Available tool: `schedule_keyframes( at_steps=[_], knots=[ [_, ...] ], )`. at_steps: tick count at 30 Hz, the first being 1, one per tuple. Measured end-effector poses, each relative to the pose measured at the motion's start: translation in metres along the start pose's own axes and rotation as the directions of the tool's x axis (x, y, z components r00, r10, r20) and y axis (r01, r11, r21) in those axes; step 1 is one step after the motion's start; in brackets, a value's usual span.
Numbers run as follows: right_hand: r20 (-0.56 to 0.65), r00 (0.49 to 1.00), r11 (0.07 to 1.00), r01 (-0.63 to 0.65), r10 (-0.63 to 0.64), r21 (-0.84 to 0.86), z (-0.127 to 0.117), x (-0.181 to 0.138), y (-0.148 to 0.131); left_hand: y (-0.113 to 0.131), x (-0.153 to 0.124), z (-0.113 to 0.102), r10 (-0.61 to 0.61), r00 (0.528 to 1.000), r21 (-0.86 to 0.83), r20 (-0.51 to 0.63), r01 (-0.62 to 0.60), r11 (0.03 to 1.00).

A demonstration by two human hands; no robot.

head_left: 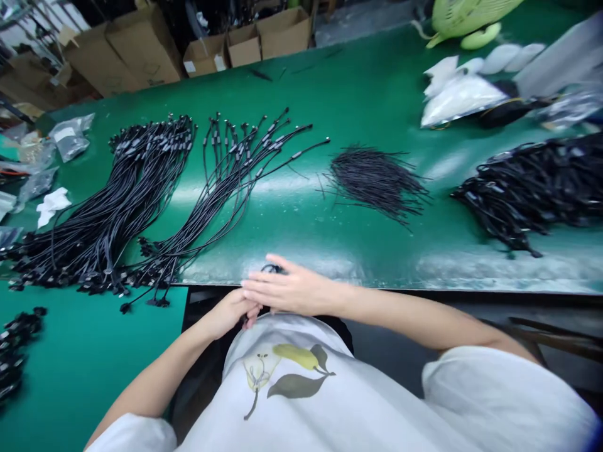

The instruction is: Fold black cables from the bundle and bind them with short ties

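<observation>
Both my hands are together at the table's front edge, close to my shirt, around a black cable (274, 269). Its coiled part shows at the top of my right hand (301, 290), and a dark end pokes out below my left hand (230, 312). My left fingers are curled closed on the cable. Across them lie the long fingers of my right hand, closed on the cable too; most of it is hidden by the hands. To the left lies a loose spread of black cables (202, 207) with grey sleeves and small connectors.
A larger bunch of black cables (136, 176) is farther left. Right of centre lies a pile of thin black ties (377, 182). Bundled black cables (541, 188) are at the right, below a white bag (461, 100) and a green fan (466, 19). Cardboard boxes (282, 34) stand beyond the table.
</observation>
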State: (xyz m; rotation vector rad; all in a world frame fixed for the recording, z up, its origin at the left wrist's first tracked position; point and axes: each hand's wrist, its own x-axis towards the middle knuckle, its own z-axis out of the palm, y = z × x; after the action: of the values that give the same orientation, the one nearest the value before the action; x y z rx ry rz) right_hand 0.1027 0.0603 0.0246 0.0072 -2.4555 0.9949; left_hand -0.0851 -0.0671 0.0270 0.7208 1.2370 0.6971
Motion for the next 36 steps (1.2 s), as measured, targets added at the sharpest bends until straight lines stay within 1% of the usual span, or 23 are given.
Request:
schedule_keyframes(
  at_steps=[1,2,3,5,8,12,14,15,16,18,20,22,24,25,26,27,28,29,31,32,33,34,36],
  knots=[
    [0.092,0.994,0.985,0.069,-0.055,-0.156,0.007,-0.008,-0.001,0.001,0.001,0.002,-0.009,1.0,0.148,0.021,0.005,0.989],
    [0.167,0.984,0.95,0.109,-0.061,-0.294,0.014,-0.014,-0.002,0.003,0.002,0.004,-0.01,0.999,0.296,0.038,-0.001,0.955],
    [0.225,0.974,0.904,0.124,-0.032,-0.408,0.019,-0.019,-0.003,0.006,0.003,0.007,-0.006,0.999,0.427,0.049,-0.016,0.904],
    [0.31,0.948,0.833,0.11,0.076,-0.542,0.023,-0.025,-0.006,0.012,0.005,0.013,0.01,0.998,0.605,0.058,-0.043,0.795],
    [0.349,0.919,0.818,0.054,0.184,-0.573,0.016,-0.029,-0.009,0.018,0.009,0.02,0.065,0.996,0.717,0.053,-0.084,0.692],
    [0.32,0.918,0.825,-0.013,0.233,-0.564,0.002,-0.032,-0.005,0.018,0.022,0.026,0.248,0.967,0.838,0.051,-0.177,0.517],
    [0.301,0.915,0.817,-0.053,0.27,-0.574,0.001,-0.035,0.0,0.017,0.031,0.027,0.249,0.967,0.866,0.058,-0.174,0.47],
    [0.294,0.913,0.811,-0.063,0.282,-0.582,0.001,-0.037,0.003,0.017,0.035,0.027,0.22,0.973,0.86,0.072,-0.173,0.48],
    [0.286,0.917,0.804,-0.06,0.279,-0.591,0.002,-0.039,0.005,0.018,0.038,0.026,0.18,0.98,0.841,0.088,-0.17,0.514],
    [0.265,0.936,0.791,-0.022,0.23,-0.611,0.002,-0.043,0.01,0.02,0.045,0.026,0.092,0.988,0.749,0.125,-0.155,0.644],
    [0.234,0.959,0.779,0.023,0.16,-0.626,0.0,-0.045,0.013,0.022,0.051,0.025,0.032,0.987,0.58,0.159,-0.12,0.806],
    [0.213,0.969,0.781,0.037,0.124,-0.624,-0.004,-0.046,0.015,0.022,0.057,0.026,0.007,0.983,0.383,0.183,-0.078,0.92],
    [0.222,0.964,0.808,0.014,0.145,-0.589,-0.011,-0.046,0.017,0.02,0.061,0.029,-0.017,0.98,0.262,0.196,-0.035,0.964],
    [0.234,0.957,0.83,-0.014,0.173,-0.557,-0.014,-0.047,0.018,0.017,0.061,0.031,-0.03,0.98,0.256,0.198,-0.022,0.966],
    [0.248,0.947,0.853,-0.05,0.206,-0.519,-0.017,-0.049,0.019,0.015,0.061,0.033,-0.038,0.979,0.292,0.199,-0.023,0.956],
    [0.263,0.935,0.874,-0.086,0.236,-0.478,-0.02,-0.05,0.019,0.012,0.06,0.035,-0.025,0.981,0.363,0.195,-0.048,0.93],
    [0.278,0.925,0.892,-0.118,0.258,-0.436,-0.023,-0.052,0.019,0.009,0.059,0.038,0.01,0.982,0.463,0.189,-0.098,0.881],
    [0.29,0.917,0.905,-0.142,0.272,-0.4,-0.025,-0.055,0.019,0.006,0.058,0.04,0.065,0.98,0.575,0.188,-0.163,0.802],
    [0.312,0.902,0.914,-0.177,0.299,-0.364,-0.028,-0.059,0.018,0.001,0.056,0.044,0.185,0.961,0.771,0.208,-0.277,0.574],
    [0.323,0.891,0.912,-0.195,0.319,-0.362,-0.029,-0.06,0.017,-0.002,0.055,0.046,0.229,0.947,0.836,0.224,-0.307,0.454],
    [0.332,0.879,0.906,-0.214,0.341,-0.364,-0.03,-0.061,0.016,-0.003,0.056,0.047,0.258,0.936,0.881,0.238,-0.32,0.348],
    [0.339,0.869,0.901,-0.231,0.361,-0.367,-0.03,-0.061,0.014,-0.005,0.056,0.048,0.279,0.927,0.908,0.249,-0.324,0.265],
    [0.334,0.858,0.894,-0.264,0.389,-0.363,-0.032,-0.061,0.012,-0.005,0.058,0.049,0.324,0.908,0.932,0.266,-0.328,0.153]
  ],
)
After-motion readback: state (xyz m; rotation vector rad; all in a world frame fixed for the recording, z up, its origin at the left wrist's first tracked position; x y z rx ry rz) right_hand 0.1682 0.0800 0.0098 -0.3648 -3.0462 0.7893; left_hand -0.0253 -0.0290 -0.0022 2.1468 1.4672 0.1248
